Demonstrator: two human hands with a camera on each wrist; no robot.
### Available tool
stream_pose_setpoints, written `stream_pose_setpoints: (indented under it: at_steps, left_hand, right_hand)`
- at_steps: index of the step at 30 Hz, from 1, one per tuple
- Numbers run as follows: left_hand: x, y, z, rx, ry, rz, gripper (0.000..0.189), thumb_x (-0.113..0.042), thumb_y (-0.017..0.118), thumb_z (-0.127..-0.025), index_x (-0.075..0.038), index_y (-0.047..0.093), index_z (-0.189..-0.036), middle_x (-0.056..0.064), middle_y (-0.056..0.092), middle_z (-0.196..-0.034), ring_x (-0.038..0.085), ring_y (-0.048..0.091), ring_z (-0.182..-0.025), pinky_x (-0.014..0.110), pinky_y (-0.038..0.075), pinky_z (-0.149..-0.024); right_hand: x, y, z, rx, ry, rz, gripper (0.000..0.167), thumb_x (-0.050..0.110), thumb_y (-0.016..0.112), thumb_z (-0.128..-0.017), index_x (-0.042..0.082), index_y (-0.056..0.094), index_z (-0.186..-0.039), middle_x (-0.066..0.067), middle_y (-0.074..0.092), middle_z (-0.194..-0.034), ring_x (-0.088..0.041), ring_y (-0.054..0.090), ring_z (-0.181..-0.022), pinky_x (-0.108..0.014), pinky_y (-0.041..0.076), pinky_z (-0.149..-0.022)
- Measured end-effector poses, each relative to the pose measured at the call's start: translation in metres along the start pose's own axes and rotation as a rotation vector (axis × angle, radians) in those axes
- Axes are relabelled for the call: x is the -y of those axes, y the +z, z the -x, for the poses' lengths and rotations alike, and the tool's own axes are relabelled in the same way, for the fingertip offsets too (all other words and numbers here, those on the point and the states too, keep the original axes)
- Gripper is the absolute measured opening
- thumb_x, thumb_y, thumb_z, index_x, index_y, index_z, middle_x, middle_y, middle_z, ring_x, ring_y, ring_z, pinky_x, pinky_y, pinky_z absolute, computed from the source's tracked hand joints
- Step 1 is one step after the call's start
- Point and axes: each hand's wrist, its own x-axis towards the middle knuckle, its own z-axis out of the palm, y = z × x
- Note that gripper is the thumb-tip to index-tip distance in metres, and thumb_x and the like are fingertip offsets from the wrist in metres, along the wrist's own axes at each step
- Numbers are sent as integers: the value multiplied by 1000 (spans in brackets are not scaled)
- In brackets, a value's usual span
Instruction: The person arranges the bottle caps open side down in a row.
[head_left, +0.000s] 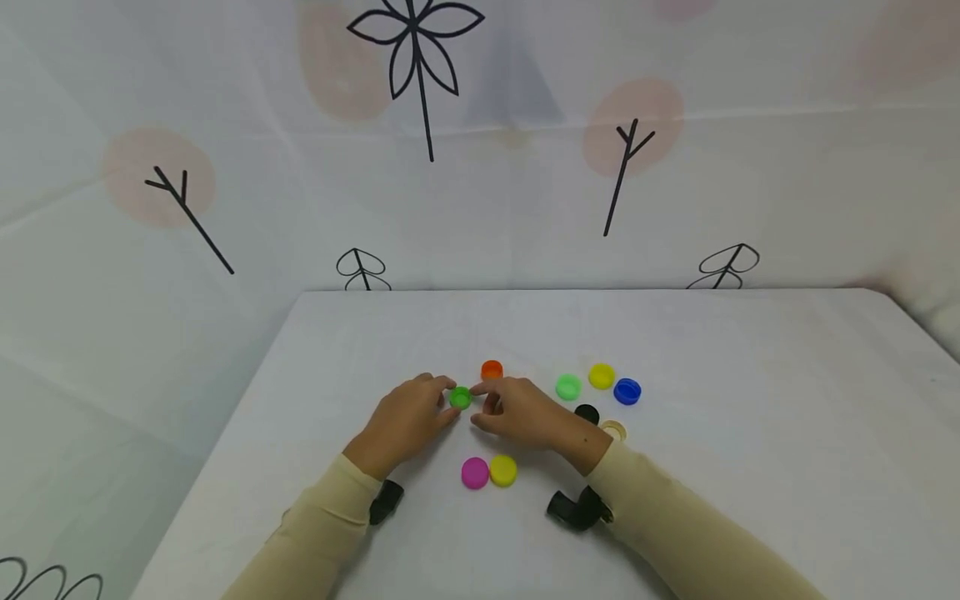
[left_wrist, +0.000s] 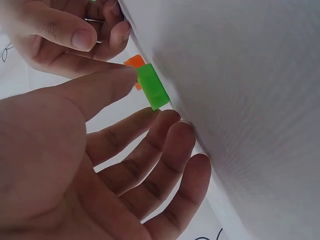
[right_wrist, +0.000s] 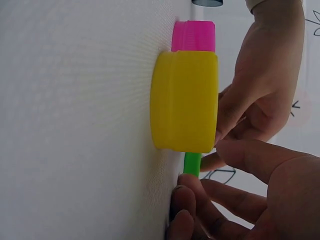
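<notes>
A bright green bottle cap (head_left: 460, 398) lies hollow side up on the white table. My left hand (head_left: 408, 421) pinches it between thumb and index finger; the left wrist view shows the thumb on one edge of the green cap (left_wrist: 153, 86) and a fingertip at the other. On the cap's other side is my right hand (head_left: 525, 412), its index fingertip close to the rim, thumb apart and nothing held. Whether that fingertip touches the cap I cannot tell. Just beyond the right hand sits an orange cap (head_left: 492, 370).
Nearer me, a magenta cap (head_left: 475, 473) and a yellow cap (head_left: 503, 471) lie side by side. To the right are a light green cap (head_left: 568, 387), another yellow cap (head_left: 602, 376), a blue cap (head_left: 627, 391), a black cap (head_left: 587, 413) and a gold cap (head_left: 614, 430) partly behind my wrist.
</notes>
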Motion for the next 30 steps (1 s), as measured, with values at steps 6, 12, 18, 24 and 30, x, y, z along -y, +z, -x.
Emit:
stream_pose_setpoints:
  at_steps: [6,12,18,24,30]
  left_hand:
    - [-2,0,0,-8,2,-4,34,-23,79,-87,-10,69,-117,1,65,-89,13,57,-77,30,55,-76]
    - [0,2,0,-55,32,-8,31,-22,81,-85,-10,70,-111,0,64,-87,13,56,-74,29,53,-72]
    - [0,1,0,-58,39,22,30,-21,80,-85,-8,69,-110,1,67,-88,14,59,-77,30,54,-73]
    - [0,-4,2,-79,32,91,28,-18,79,-87,-11,67,-111,3,75,-97,16,67,-82,33,57,-77]
    - [0,-9,3,-125,38,144,31,-19,80,-86,-14,66,-113,2,77,-104,11,69,-78,30,57,-73]
  right_hand:
    - [-2,0,2,8,-37,-11,39,19,73,-92,7,66,-129,2,64,-88,-13,58,-81,-23,51,-72]
    - [-2,-2,2,29,-73,-36,37,19,72,-93,6,66,-127,2,65,-93,-13,57,-82,-22,51,-70]
    - [-5,-4,2,40,-64,-84,38,21,68,-95,8,65,-130,0,67,-104,-15,58,-87,-25,50,-72]
    - [-6,-6,2,18,-77,-199,32,17,63,-98,11,67,-129,-3,69,-125,-17,67,-98,-29,57,-81]
    - [-5,-10,4,-69,-61,-334,27,16,62,-98,11,69,-124,-6,70,-119,-20,69,-87,-31,57,-74]
